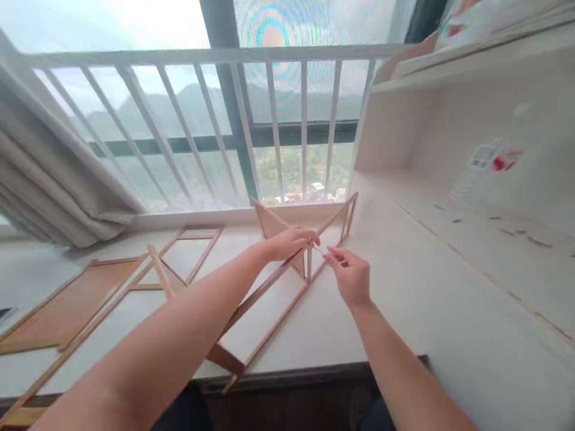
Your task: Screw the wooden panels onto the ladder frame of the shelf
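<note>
A wooden frame (274, 334) of thin brown bars and panels stands on the white surface in front of me. My left hand (294, 242) is closed around a joint at its upper bar, steadying the wood. My right hand (348, 269), closed in a pinch, holds a thin metal tool (318, 250) that looks like a hex key. Its far end reaches the joint beside my left fingertips. The exact tip is too small to make out.
More wooden frame parts (197, 234) and a brown panel (74, 299) lie at the left. A shelf (404, 179) at the right carries a clear plastic bottle (483, 161) and several small dark pieces (539, 242). A white railing (193, 57), window and grey curtain (58, 155) stand behind.
</note>
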A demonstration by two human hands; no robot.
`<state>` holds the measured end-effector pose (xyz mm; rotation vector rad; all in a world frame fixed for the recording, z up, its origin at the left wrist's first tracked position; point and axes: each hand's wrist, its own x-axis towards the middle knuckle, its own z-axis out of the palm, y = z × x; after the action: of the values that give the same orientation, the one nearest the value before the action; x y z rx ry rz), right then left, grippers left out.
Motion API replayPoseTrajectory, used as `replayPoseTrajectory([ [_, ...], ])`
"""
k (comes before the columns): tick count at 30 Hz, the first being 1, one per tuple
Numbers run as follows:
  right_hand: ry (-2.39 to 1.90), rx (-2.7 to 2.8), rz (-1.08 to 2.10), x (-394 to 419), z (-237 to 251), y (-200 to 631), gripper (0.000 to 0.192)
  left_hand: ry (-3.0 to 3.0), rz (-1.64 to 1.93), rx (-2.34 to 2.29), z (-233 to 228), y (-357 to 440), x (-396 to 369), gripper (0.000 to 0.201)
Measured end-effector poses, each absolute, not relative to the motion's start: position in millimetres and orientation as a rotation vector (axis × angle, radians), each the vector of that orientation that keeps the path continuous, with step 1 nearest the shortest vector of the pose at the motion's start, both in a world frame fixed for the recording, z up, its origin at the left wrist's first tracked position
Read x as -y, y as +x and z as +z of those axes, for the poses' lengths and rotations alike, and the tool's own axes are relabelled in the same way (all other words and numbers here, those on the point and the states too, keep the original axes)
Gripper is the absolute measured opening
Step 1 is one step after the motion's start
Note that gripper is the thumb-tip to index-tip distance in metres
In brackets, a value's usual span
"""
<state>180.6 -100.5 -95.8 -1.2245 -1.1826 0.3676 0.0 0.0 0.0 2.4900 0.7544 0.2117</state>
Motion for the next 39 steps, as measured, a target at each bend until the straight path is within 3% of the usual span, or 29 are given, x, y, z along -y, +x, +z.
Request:
replayPoseTrajectory([
  [39,-1.276,1.172,0.428,103.3,-96.5,178.0,0.024,2.478,0.243,-0.759,-0.7,-2.7,-1.3,0.037],
])
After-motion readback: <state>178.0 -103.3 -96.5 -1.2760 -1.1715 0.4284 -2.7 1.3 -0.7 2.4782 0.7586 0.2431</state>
